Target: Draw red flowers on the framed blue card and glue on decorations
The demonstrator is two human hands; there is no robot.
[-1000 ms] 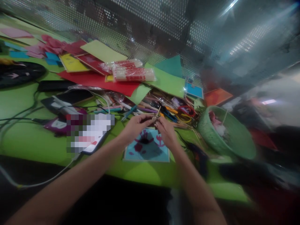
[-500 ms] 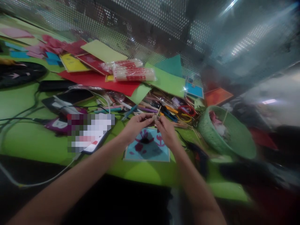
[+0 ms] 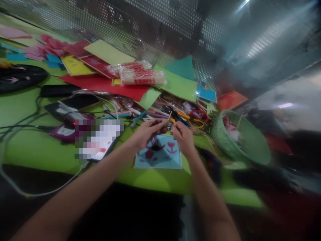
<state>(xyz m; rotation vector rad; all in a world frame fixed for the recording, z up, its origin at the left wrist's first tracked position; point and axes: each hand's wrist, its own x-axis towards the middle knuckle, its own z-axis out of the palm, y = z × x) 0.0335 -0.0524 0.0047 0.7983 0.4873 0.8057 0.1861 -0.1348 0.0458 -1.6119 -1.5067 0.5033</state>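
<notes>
My left hand [image 3: 153,129] is closed, its fingers pinching a thin pale wooden stick [image 3: 170,115] that points up past the fingertips. Just to its right, my right hand [image 3: 182,134] is curled closed, with something small and dark at its fingertips that is too small to make out. A narrow gap separates the hands. Beneath them on the table lies a light blue card [image 3: 165,160] with a pale border and dark pink flower and leaf shapes. A dark round patch on the card's upper part is partly hidden by my left hand.
Behind my hands, sticks, pens and scissors [image 3: 200,124] are heaped together. Coloured paper sheets and plastic-wrapped stick bundles [image 3: 142,77] lie farther back. A green basket [image 3: 218,140] stands at the right. A phone [image 3: 105,140], partly pixelated, and cables lie at the left on the green table [image 3: 30,147].
My right hand has drawn away from my left, to the right, and its fingers have curled in more. The stick stays in my left hand. The view has shifted slightly.
</notes>
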